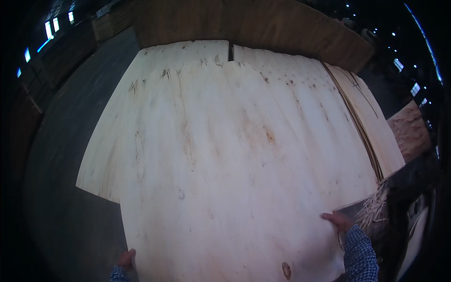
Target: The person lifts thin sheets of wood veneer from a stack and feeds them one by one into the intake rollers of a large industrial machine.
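Observation:
A large pale wood veneer sheet (225,178) with brown knots and streaks stretches from near me over other sheets. My left hand (126,259) grips its left edge close to the lower rim of the view, thumb on top and fingers hidden beneath. On the opposite edge my right hand (339,220) is closed on the same sheet, its thumb lying on the upper face. Under the held sheet lie more veneer sheets (101,164), their edges showing at the left, at the far side and at the right. Both forearms wear blue checked sleeves.
Behind the stack stands a brown wooden panel (253,23). Another stack of veneer (371,113) borders the right side, with wood splinters (374,207) below its corner. A reddish board (409,131) lies farther right. Dark floor (70,117) runs along the left, past stacked boards (112,21).

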Available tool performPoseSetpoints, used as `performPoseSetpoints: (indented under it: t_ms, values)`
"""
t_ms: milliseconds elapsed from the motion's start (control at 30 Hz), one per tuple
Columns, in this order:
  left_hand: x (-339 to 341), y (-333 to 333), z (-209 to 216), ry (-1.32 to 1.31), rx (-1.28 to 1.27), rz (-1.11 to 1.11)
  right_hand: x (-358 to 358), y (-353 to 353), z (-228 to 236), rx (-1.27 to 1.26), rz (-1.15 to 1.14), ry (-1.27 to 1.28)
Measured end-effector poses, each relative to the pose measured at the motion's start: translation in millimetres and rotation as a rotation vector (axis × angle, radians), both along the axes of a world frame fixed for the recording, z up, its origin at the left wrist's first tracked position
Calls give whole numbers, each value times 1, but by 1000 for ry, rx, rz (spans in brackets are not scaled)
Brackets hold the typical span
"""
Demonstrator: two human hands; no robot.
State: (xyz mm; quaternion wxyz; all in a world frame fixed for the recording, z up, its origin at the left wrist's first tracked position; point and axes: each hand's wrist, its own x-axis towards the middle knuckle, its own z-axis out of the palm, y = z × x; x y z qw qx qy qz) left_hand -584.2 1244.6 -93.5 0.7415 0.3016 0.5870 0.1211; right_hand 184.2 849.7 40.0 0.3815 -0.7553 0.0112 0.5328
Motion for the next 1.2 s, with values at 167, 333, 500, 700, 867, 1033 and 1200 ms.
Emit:
performPoseSetpoints:
  t_ms: [167, 333, 500, 700, 867, 1033, 1200]
  values:
    - [-19, 9, -12, 65, -42, 95, -39, 5, -15, 25, -21, -84]
    - [44, -5, 93, 318, 87, -103, -48, 2, 24, 64, 178, -133]
    - [-18, -14, 119, 532, 472, -397, -81, -17, 122, 120, 348, -241]
    - [7, -104, 217, 502, 481, -328, -118, -100, 154, 235, 297, -145]
    - [85, -147, 330, 304, 483, -314, -159, -139, 170, 298, 142, -74]
    - [136, -149, 363, 250, 556, -415, -194, -190, 216, 361, 81, -188]
    - [199, -153, 362, 43, 765, -540, -225, -281, 236, 391, -129, -334]
